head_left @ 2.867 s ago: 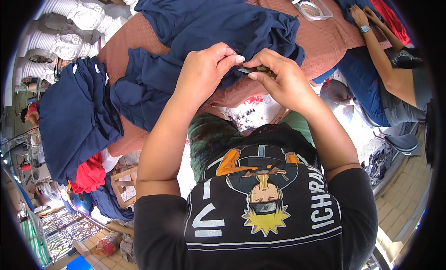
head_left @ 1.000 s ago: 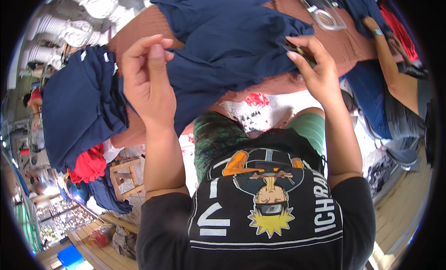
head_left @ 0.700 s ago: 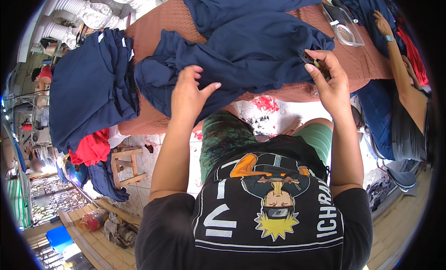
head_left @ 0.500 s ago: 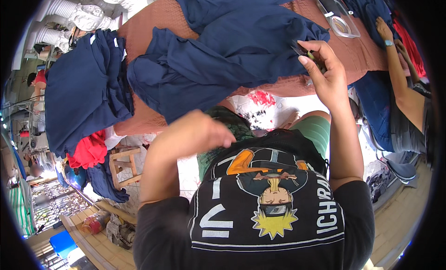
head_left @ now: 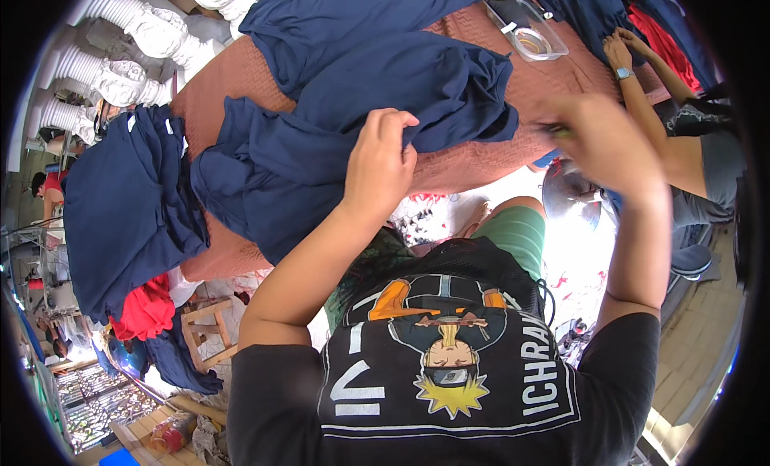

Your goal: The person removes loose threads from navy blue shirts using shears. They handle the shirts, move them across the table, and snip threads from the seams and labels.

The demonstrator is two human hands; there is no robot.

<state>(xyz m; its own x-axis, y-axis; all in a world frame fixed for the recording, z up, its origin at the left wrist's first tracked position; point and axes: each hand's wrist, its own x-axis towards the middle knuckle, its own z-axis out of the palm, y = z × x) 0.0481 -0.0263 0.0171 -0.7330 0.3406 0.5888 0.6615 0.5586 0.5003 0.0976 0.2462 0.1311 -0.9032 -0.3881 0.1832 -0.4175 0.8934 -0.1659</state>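
A dark navy garment (head_left: 321, 137) lies crumpled across the table's near side. My left hand (head_left: 381, 157) is at its near edge, fingers closed on the cloth; the fingertips are partly hidden. Off to the right, past the garment's end, my right hand (head_left: 609, 145) is raised and smeared by motion. It is closed around small thread snips (head_left: 555, 130), of which only a dark, greenish bit shows. Another navy garment (head_left: 345, 25) spreads out behind the first.
A rust-brown cloth (head_left: 204, 97) covers the table. On the left hangs a stack of navy garments (head_left: 128, 217). A clear plastic box (head_left: 553, 49) with a tape roll stands at the back right. A co-worker's hands (head_left: 619, 50) handle navy cloth there. A wooden stool (head_left: 207, 331) stands lower left.
My left hand has risen from my lap onto the navy garment. My right hand has swung right, away from the garment, with the snips. The view has shifted a little.
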